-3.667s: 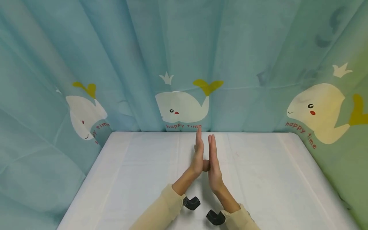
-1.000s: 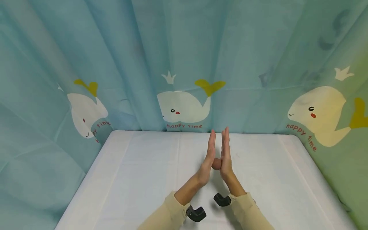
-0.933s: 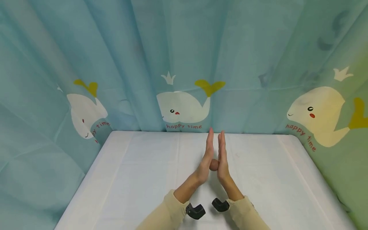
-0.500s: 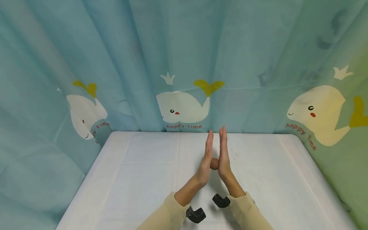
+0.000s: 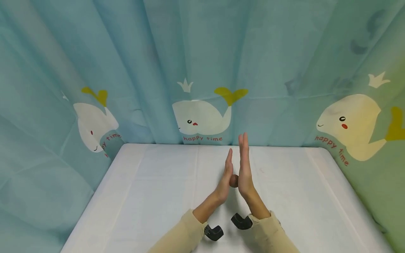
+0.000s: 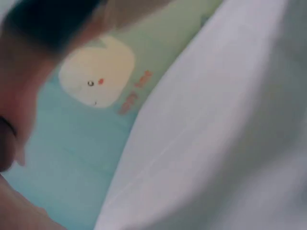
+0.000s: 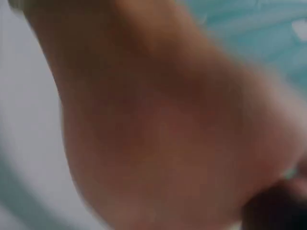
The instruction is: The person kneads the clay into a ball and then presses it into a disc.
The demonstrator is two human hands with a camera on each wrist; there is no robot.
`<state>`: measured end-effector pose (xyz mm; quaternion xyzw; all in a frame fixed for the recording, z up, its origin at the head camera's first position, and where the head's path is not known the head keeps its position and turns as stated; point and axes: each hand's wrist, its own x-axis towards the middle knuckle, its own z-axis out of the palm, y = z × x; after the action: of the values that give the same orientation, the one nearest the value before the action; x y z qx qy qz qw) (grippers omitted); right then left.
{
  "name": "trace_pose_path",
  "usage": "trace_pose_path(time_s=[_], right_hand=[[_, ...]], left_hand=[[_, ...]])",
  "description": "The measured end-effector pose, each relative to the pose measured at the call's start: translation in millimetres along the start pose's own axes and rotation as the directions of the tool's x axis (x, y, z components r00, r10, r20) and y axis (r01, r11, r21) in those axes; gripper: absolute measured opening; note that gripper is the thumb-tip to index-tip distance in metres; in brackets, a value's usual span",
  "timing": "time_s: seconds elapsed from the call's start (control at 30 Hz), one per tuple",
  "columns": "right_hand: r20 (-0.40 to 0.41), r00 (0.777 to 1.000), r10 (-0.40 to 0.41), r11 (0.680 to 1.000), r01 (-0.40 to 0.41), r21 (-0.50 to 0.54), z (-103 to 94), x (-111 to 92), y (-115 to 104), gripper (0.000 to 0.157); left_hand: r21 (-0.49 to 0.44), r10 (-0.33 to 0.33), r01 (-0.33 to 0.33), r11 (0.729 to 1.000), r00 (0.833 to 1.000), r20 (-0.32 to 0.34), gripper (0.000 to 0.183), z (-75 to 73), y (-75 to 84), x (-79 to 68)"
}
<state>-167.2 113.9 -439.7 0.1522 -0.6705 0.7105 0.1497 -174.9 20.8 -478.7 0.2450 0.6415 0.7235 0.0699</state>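
Between two facing palms sits a brown ball, which looks like clay or dough. My left hand touches it from the left and my right hand from the right, both with straight fingers pointing away. The right fingertips reach farther forward than the left ones. In the left wrist view the ball shows dark at the left edge, with skin above and below it. A large blurred hand fills most of the right wrist view, and a dark shape lies at its lower right corner.
A white-covered table lies under the hands. Behind it hangs a blue-green curtain printed with whales. Black curved pieces stick out at both cuffs of the light sleeves.
The hands slide against each other: in the last half second the right has moved forward and the left back. The ball stays between the palms. Since the oldest frame both hands have shifted right.
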Motion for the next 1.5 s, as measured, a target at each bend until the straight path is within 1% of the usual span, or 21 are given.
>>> trace_pose_path(time_s=[0.07,0.13,0.23,0.33,0.4,0.47,0.53,0.63,0.7,0.73,0.8,0.87,0.93,1.0,1.1,1.2,1.27,1.3,1.37,1.43,1.5], right_hand=[[-0.004,1.0,0.021,0.999,-0.021,-0.032,-5.2,7,11,0.053],[-0.002,0.999,0.045,0.998,-0.045,-0.045,-8.1,6,24,0.053],[0.012,0.996,0.084,0.996,-0.084,-0.026,-4.8,-4,35,0.054],[0.051,0.995,0.087,0.996,-0.087,0.0,5.6,-19,30,0.054],[0.078,0.995,0.069,0.997,-0.071,0.023,12.9,-26,19,0.055],[0.092,0.995,0.04,0.998,-0.043,0.041,16.5,-28,8,0.055],[0.081,0.997,0.007,0.999,-0.01,0.042,15.7,-24,1,0.055],[0.001,1.0,-0.02,1.0,0.02,-0.001,7.8,-9,4,0.054],[-0.049,0.999,-0.003,1.0,0.002,-0.031,1.5,-1,13,0.054],[-0.058,0.998,0.003,0.999,-0.006,-0.044,-0.7,0,19,0.053],[-0.039,0.999,0.018,0.998,-0.021,-0.063,-1.5,-3,30,0.054],[0.0,0.999,0.039,0.998,-0.039,-0.045,3.8,-12,35,0.054],[0.035,0.999,0.036,0.999,-0.035,-0.023,12.2,-21,32,0.054],[0.043,0.999,0.02,1.0,-0.02,0.008,18.9,-26,21,0.054],[0.022,1.0,-0.018,1.0,0.018,0.019,18.8,-19,5,0.054],[-0.016,0.999,-0.051,0.999,0.051,-0.009,9.9,-4,3,0.054],[-0.034,0.997,-0.067,0.997,0.066,-0.032,3.5,4,11,0.054],[-0.044,0.997,-0.06,0.998,0.058,-0.031,1.3,6,16,0.053],[-0.043,0.998,-0.044,0.999,0.044,-0.017,-0.7,3,27,0.053],[-0.018,0.999,-0.031,0.999,0.031,-0.022,2.0,-6,35,0.054],[0.008,1.0,-0.003,1.0,0.003,-0.009,8.3,-18,35,0.054]], left_hand=[[-0.027,0.004,-0.004,1.0,1.0,-0.013,0.063,2.9,4.3,-3.7],[-0.045,0.016,-0.018,0.999,1.0,-0.026,0.063,4.4,14.3,-5.5],[-0.06,0.06,-0.062,0.996,0.997,-0.045,0.065,2.8,31.7,-3.5],[-0.024,0.095,-0.097,0.995,0.993,-0.073,0.063,-2.8,39.2,3.2],[0.012,0.103,-0.102,0.995,0.99,-0.102,0.062,-7.3,37.4,8.0],[0.042,0.091,-0.087,0.995,0.99,-0.104,0.061,-10.0,31.4,10.9],[0.057,0.063,-0.059,0.997,0.996,-0.069,0.061,-10.6,24.4,11.1],[0.044,0.008,-0.009,0.999,1.0,0.008,0.062,-8.2,20.2,6.2],[-0.003,-0.002,0.002,1.0,0.999,0.047,0.063,-6.5,24.1,2.8],[-0.028,0.002,-0.001,1.0,0.999,0.052,0.063,-6.0,28.0,1.3],[-0.055,0.011,-0.008,0.998,0.999,0.045,0.062,-6.3,37.8,0.9],[-0.047,0.032,-0.031,0.998,0.999,0.03,0.062,-8.7,46.2,3.6],[0.015,0.053,-0.053,0.998,0.999,0.006,0.063,-12.3,47.5,9.0],[0.069,0.056,-0.055,0.996,0.998,-0.008,0.064,-15.5,41.3,14.4],[0.087,0.013,-0.013,0.996,1.0,-0.002,0.064,-15.5,25.5,15.7],[0.055,-0.037,0.036,0.998,0.999,0.021,0.061,-11.0,17.6,9.4],[-0.011,-0.038,0.038,0.999,0.999,0.033,0.061,-7.7,21.3,5.7],[-0.048,-0.029,0.03,0.998,0.999,0.034,0.061,-6.3,25.4,4.6],[-0.089,-0.006,0.008,0.996,1.0,0.027,0.062,-4.8,35.8,4.0],[-0.082,0.03,-0.029,0.996,0.999,0.014,0.065,-5.0,44.1,5.3],[-0.021,0.057,-0.058,0.998,0.998,-0.013,0.066,-7.0,47.1,8.6]])
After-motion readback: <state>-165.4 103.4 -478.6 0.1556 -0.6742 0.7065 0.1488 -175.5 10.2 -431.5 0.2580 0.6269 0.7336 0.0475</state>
